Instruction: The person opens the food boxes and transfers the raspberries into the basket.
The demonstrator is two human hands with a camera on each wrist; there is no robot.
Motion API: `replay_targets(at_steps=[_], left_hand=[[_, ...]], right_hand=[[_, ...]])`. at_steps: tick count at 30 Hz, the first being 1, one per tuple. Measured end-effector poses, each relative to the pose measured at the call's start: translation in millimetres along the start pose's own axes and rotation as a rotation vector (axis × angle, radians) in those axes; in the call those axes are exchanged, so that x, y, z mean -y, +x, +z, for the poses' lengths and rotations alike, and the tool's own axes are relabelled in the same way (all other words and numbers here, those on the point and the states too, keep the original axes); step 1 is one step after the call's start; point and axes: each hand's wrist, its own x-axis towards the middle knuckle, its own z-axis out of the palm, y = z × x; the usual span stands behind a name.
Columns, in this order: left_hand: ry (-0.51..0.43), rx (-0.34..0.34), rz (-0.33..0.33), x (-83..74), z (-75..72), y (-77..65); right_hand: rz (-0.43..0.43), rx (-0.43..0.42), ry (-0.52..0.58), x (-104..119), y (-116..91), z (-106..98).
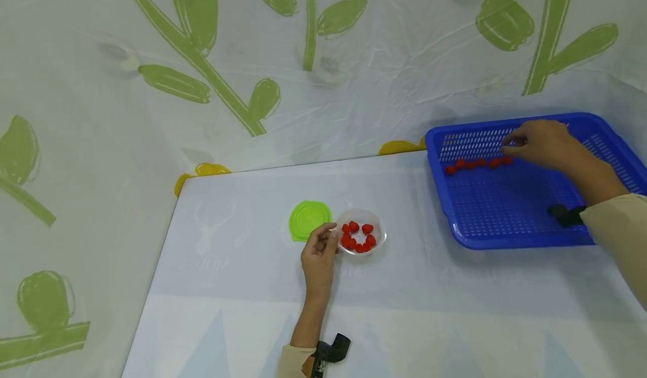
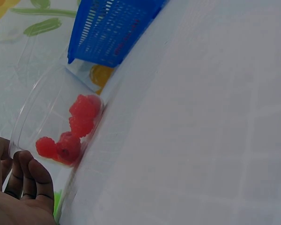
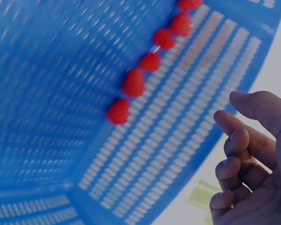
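Note:
A clear plastic bowl (image 1: pixel 363 216) with several red raspberries (image 1: pixel 370 240) in it stands on the white table. My left hand (image 1: pixel 318 257) pinches its left rim between thumb and fingers; the left wrist view shows the rim (image 2: pixel 25 110) between them. My right hand (image 1: pixel 543 142) is over the back of a blue plastic basket (image 1: pixel 510 204), fingers loosely bent. Nothing shows between its thumb and index finger in the right wrist view. Several raspberries (image 3: pixel 133 83) lie in a row on the basket floor along the back wall, left of the right hand.
A bright green lid (image 1: pixel 305 221) lies on the table just left of the bowl, partly behind the left hand. The basket fills the table's right end. A white wall covering with green leaf prints (image 1: pixel 194 13) rises behind the table.

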Motion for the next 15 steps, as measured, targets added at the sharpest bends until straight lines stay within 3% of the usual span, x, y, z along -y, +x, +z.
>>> replay_targets(at_steps=[5, 10, 15], left_hand=[[0.008, 0.008, 0.002, -14.3, 1.6, -1.1], [0.006, 0.007, -0.007, -16.1, 1.1, -1.4], [-0.001, 0.007, -0.006, -16.1, 1.1, -1.2]], right_hand=[[-0.050, -0.078, 0.013, 23, -9, 1], [-0.070, -0.139, 0.052, 45, -21, 2], [-0.166, -0.221, 0.041, 70, -31, 6]])
